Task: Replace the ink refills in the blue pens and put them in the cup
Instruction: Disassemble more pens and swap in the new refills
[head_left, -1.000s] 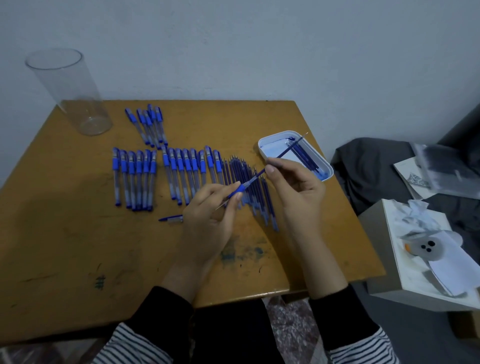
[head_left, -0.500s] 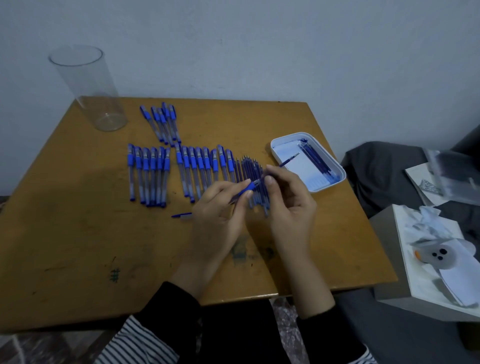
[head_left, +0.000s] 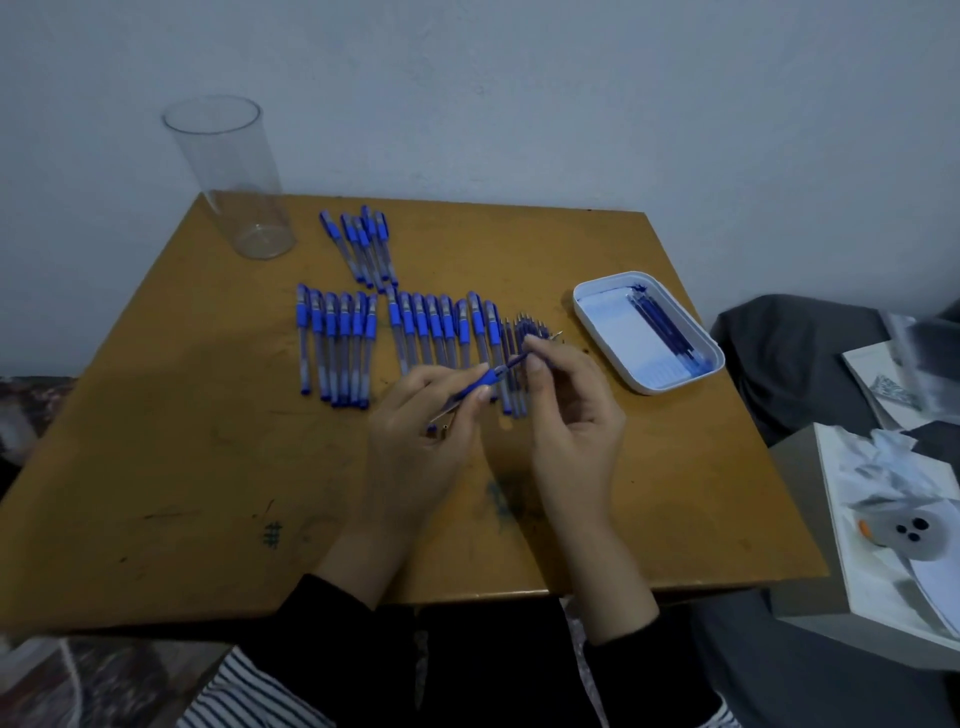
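Pinching the blue pen (head_left: 480, 383) between the thumb and fingers of my left hand (head_left: 415, 441) at the centre of the frame, I am holding it tilted, its front end pointing up and to the right. My right hand (head_left: 571, 415) is pinching the thin refill (head_left: 514, 361) at that end with thumb and forefinger, the other fingers curling loosely. Both are hovering over the wooden table (head_left: 156, 441), just below the pile of loose refills (head_left: 532, 330). Rows of capped pens (head_left: 431, 327) are lying left of the pile. The clear cup (head_left: 228, 176) is standing upright in the upper left, and the white tray (head_left: 597, 312) is sitting right of centre
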